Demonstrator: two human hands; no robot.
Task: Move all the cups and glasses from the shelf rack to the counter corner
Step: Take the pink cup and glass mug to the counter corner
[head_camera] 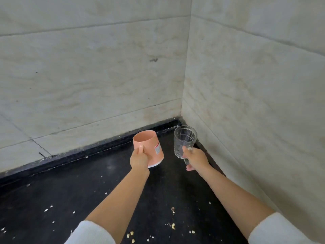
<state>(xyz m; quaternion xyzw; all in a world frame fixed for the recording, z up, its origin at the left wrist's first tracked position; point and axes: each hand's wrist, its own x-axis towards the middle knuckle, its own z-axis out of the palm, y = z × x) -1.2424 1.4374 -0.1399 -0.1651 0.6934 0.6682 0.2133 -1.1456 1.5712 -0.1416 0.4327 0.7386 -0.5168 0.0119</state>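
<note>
My left hand (139, 160) grips the handle of a pink cup (151, 147) with a white base and a small label; the cup is tilted, mouth up and away from me. My right hand (195, 158) holds a clear patterned glass (183, 140) by its handle, upright with a slight tilt. Both are held just above the black counter (88, 191), close to the corner where the two walls meet. The shelf rack is out of view.
Pale marble-look tiled walls (88, 76) close the counter at the back and on the right, meeting at the corner (181, 118). Pale crumbs (173, 225) lie scattered over the near part of the dark counter.
</note>
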